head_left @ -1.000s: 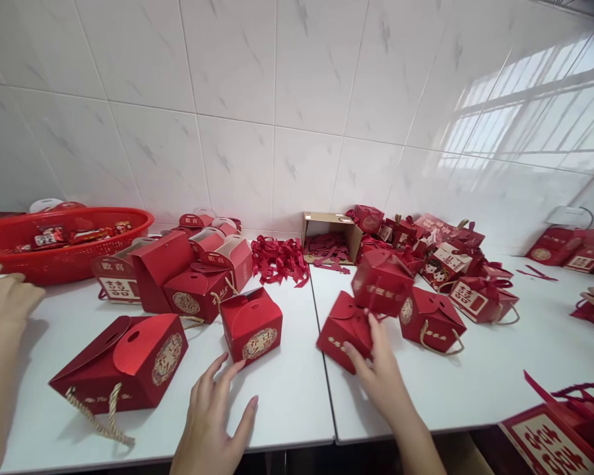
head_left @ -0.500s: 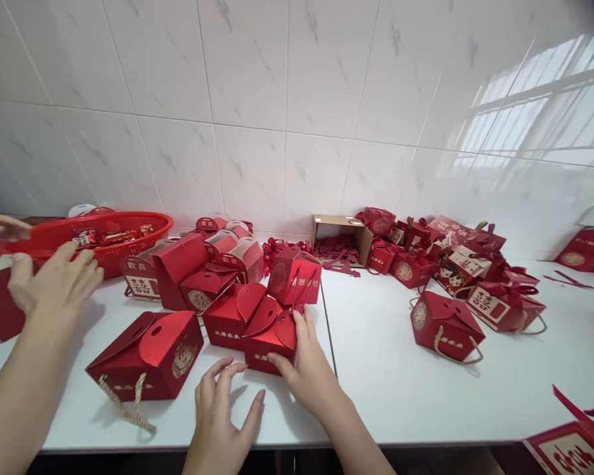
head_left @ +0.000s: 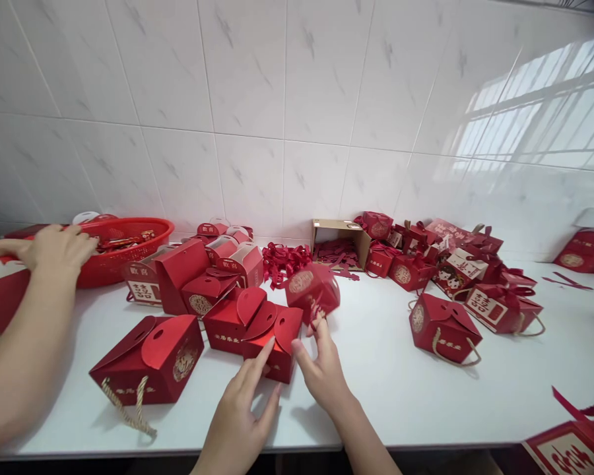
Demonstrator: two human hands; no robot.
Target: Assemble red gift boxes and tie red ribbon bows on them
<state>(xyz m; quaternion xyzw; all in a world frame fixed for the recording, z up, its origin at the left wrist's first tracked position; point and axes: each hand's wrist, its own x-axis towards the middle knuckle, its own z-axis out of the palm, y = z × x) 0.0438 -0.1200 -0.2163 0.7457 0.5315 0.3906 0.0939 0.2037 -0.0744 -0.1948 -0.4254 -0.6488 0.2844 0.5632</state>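
From where I'm standing, the right hand [head_left: 329, 379] has its forefinger and thumb apart, the other fingers curled at the dark red cord [head_left: 317, 315] of a tilted box [head_left: 313, 290]; I can't tell how tightly they grip it. That box is just beyond those fingertips, its round gold emblem facing up and a bit blurred. The left hand [head_left: 242, 419] has its long fingers close together and the thumb spread away, fingertips against the front of a flap-topped box [head_left: 291, 340]. Just past those fingers, to the left, a matching box [head_left: 225, 323] sits up against it. Further left of them, a bigger box [head_left: 161, 359] trails its rope handle on the white table [head_left: 376, 396]. Beyond the right fingers lie a heap of red ribbons [head_left: 283, 258] and an open carton [head_left: 340, 226]. Well off to the left, another person's hand [head_left: 62, 249] is at a red basket [head_left: 123, 260].
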